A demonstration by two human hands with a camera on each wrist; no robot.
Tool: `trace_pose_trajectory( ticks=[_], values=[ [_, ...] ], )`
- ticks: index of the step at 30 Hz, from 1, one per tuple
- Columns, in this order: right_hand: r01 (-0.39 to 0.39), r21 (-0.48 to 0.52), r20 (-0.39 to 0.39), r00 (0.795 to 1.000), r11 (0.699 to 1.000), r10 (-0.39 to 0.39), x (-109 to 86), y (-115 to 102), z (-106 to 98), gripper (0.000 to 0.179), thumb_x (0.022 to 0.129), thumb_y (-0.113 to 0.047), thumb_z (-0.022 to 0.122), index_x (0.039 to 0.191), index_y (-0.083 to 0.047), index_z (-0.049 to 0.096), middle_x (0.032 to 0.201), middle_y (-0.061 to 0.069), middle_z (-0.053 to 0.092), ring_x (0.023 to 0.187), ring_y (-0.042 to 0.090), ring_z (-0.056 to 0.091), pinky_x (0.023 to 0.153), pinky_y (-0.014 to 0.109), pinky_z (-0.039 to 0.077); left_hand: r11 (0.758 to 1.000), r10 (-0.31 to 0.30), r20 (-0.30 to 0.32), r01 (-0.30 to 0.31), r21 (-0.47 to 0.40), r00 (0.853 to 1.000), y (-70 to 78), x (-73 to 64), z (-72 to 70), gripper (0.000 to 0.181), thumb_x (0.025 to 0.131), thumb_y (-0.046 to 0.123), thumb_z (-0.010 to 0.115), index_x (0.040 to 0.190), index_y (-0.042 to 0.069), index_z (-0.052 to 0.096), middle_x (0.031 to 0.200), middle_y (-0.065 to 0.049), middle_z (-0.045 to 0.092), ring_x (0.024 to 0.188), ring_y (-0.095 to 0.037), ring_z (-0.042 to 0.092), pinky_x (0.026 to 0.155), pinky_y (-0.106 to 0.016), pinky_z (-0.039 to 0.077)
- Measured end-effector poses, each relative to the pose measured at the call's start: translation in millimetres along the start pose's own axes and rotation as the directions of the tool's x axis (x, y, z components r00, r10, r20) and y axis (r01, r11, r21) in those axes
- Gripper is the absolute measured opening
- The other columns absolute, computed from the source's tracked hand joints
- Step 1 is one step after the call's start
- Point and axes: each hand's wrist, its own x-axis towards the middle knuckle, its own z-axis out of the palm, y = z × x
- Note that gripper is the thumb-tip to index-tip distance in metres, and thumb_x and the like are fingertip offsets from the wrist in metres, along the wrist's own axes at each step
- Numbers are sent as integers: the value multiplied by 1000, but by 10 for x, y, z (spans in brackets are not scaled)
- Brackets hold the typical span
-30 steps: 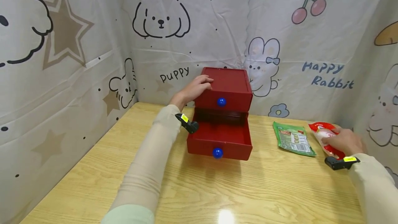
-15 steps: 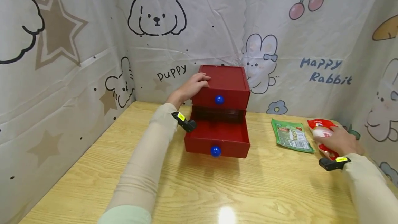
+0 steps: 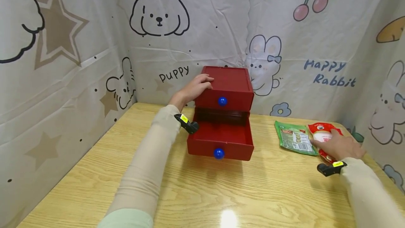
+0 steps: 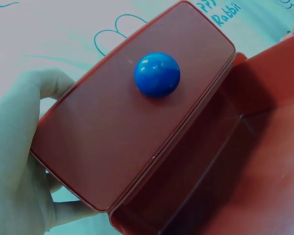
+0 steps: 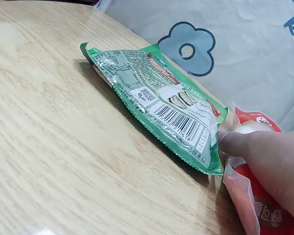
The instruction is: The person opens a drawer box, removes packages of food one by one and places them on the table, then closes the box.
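Observation:
A red two-drawer cabinet [image 3: 232, 80] stands near the back wall, its lower drawer [image 3: 237, 151] pulled out with nothing inside. My left hand [image 3: 193, 89] grips the cabinet's upper left side; in the left wrist view, the thumb and fingers wrap its edges beside the blue knob [image 4: 157, 75]. At the right, my right hand [image 3: 343, 146] holds a red and white food packet [image 3: 319, 134] from above, partly covering it. A green food packet [image 3: 295, 140] lies flat to its left. In the right wrist view, the right thumb [image 5: 235, 143] meets the green packet's edge.
The wooden table [image 3: 142, 143] meets a printed cloth wall [image 3: 202, 45] behind and at both sides. A second blue knob [image 3: 219, 153] sticks out from the lower drawer's front. Open table surface stretches in front of the drawer.
My right hand has moved left with the red and white packet, bringing it against the green packet. The left hand keeps its place on the cabinet. The head view has shifted slightly.

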Motion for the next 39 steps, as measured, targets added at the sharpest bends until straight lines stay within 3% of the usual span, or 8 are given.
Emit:
trace_pose_trajectory(
  ticks=[4,17,24,34,39],
  values=[
    [-9,-10,6,1000,1000,9,-2,-5,16,116,81,-83,56,150,7,32,112,45,41,94,58,44,82,69,43,1000,-14,13,14,-4,1000,-72,35,7,44,101,18,53,142,3,62,159,-9,39,148,-20,29,118,-29,24],
    [29,-15,-35,999,999,-30,-36,-3,-11,108,84,-80,58,140,10,33,107,44,45,90,57,49,80,71,45,1000,-17,-3,17,-7,1000,125,-89,4,46,100,16,52,142,-1,60,160,-14,37,148,-24,29,119,-32,25],
    [39,-4,-57,998,999,-39,-29,-10,-19,106,85,-78,59,139,9,34,112,45,45,92,60,49,80,73,44,1000,-16,-8,16,-7,1000,127,-94,-5,46,100,15,52,142,-2,60,160,-15,37,148,-26,30,119,-33,25],
    [25,4,-16,1000,1000,-25,-61,-23,-50,103,88,-77,55,140,9,33,119,45,41,96,61,44,82,74,42,1000,-9,-1,9,-14,1000,67,-52,10,45,101,15,52,142,-2,60,159,-15,38,147,-26,31,118,-32,25],
    [59,-10,-47,997,998,-60,-70,-42,-79,101,89,-76,56,137,10,37,118,45,39,94,62,41,78,75,43,1000,-1,-2,1,-19,1000,89,-68,2,44,101,14,51,141,-3,60,158,-16,38,147,-27,30,118,-33,25]
  ],
)
